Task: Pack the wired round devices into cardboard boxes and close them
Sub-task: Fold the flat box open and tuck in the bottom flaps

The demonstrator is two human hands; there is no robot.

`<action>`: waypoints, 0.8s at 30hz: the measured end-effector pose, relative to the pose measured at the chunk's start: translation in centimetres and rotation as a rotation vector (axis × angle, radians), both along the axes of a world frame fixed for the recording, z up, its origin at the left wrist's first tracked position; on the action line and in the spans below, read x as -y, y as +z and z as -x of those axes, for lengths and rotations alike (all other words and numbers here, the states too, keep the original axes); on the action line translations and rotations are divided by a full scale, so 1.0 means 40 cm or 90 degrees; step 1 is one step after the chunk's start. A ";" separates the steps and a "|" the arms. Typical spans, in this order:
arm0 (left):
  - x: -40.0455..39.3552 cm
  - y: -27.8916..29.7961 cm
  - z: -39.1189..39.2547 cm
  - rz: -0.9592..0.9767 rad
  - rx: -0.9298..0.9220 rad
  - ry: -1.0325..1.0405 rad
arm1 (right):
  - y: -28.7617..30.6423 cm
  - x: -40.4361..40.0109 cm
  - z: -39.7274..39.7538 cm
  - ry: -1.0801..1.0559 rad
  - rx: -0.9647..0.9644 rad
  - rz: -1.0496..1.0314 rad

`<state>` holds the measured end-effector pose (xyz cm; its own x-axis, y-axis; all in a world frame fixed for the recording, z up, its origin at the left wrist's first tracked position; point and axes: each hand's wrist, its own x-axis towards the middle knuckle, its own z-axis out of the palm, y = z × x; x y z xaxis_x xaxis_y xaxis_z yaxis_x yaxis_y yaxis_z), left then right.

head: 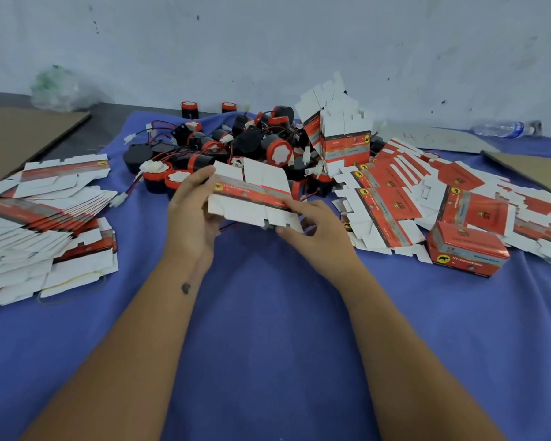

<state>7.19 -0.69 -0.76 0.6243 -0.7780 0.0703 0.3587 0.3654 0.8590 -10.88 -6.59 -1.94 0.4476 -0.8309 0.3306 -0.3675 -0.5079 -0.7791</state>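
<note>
A flat, unfolded red-and-white cardboard box point(252, 195) is held above the blue cloth between both hands. My left hand point(190, 214) grips its left end, thumb on top. My right hand point(315, 229) pinches its right lower edge. Just behind it lies a pile of black-and-red round devices point(236, 144) with red and black wires and white plugs. One closed, assembled box point(466, 249) rests at the right.
Stacks of flat boxes lie at the left point(42, 218) and the right point(427, 192); a bundle stands upright point(341, 135) against the device pile. Brown cardboard sheets point(19, 138) flank the blue cloth point(268, 313). A water bottle point(503, 128) and a plastic bag point(56, 89) sit by the wall.
</note>
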 end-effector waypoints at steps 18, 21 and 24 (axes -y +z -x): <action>0.001 -0.031 0.037 0.101 0.739 0.208 | 0.028 -0.022 -0.008 -0.004 0.250 -0.051; 0.002 -0.033 0.038 0.098 0.763 0.159 | 0.020 -0.018 -0.007 -0.032 0.200 -0.015; -0.001 -0.032 0.033 0.102 0.809 0.164 | 0.015 -0.012 -0.008 -0.088 0.180 0.000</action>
